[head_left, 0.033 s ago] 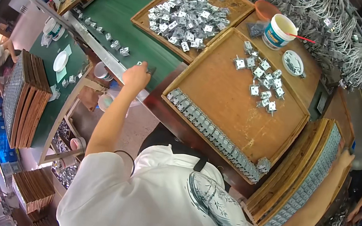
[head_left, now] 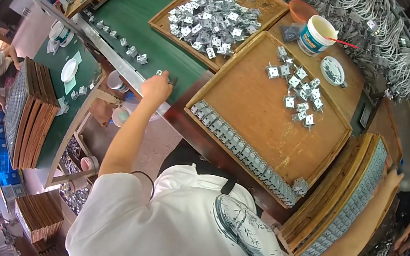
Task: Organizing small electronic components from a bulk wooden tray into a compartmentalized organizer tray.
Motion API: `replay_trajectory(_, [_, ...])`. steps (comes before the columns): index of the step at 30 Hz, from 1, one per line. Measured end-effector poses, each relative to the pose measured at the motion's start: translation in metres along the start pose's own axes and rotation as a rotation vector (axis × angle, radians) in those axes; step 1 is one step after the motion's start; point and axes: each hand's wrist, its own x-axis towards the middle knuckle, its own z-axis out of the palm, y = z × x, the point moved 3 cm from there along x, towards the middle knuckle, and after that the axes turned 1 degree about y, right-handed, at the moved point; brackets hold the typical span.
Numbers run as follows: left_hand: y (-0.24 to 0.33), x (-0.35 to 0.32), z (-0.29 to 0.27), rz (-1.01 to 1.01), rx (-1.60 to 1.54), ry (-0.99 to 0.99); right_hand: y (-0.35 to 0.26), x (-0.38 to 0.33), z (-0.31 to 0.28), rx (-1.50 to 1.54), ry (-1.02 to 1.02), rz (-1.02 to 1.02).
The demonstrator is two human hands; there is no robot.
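My left hand (head_left: 156, 89) is over the near edge of the green conveyor belt (head_left: 127, 8), its fingers closed around a small silvery metal part (head_left: 159, 72) that is mostly hidden. Further along the belt lies a row of similar metal parts (head_left: 131, 51). Far to the right, my right hand (head_left: 393, 179) is closed by the outer side of a stack of wooden trays (head_left: 334, 200); a small dark thing shows at its fingertips, too small to make out. In front of me a wooden tray (head_left: 252, 98) holds a neat line of metal parts (head_left: 244, 151) and a loose group (head_left: 300, 92).
Another wooden tray (head_left: 160, 19) behind carries a heap of metal parts. A white tub (head_left: 314, 38) with a red stick stands beside a round lid (head_left: 332, 71) and an orange bowl (head_left: 302, 11). Cables hang at the back right. At left are stacked trays (head_left: 31, 118) and another person.
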Motion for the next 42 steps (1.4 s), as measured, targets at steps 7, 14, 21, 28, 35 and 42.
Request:
replay_trajectory(7, [0.010,-0.009,0.006,0.079,-0.485,0.040,-0.035,-0.109,0.020,0.072,-0.529,-0.149])
replay_trajectory(14, [0.128,-0.084,-0.038,0.241,-1.935,-0.630,-0.027,-0.342,0.087,0.169,-0.716,-0.048])
replay_trajectory(21, [0.208,-0.157,-0.070,0.628,-1.853,-0.852,-0.045,-0.433,0.084,-0.065,-0.900,-0.089])
replay_trajectory(28, [0.233,-0.183,-0.082,0.906,-1.638,-0.902,-0.074,-0.435,0.061,-0.581,-0.797,-0.645])
replay_trajectory(35, [0.241,-0.204,-0.078,0.948,-1.506,-0.833,-0.068,-0.435,0.057,-0.640,-0.718,-0.827])
replay_trajectory(42, [0.250,-0.219,-0.074,0.999,-1.254,-0.464,-0.040,-0.443,0.069,-0.651,-0.570,-0.920])
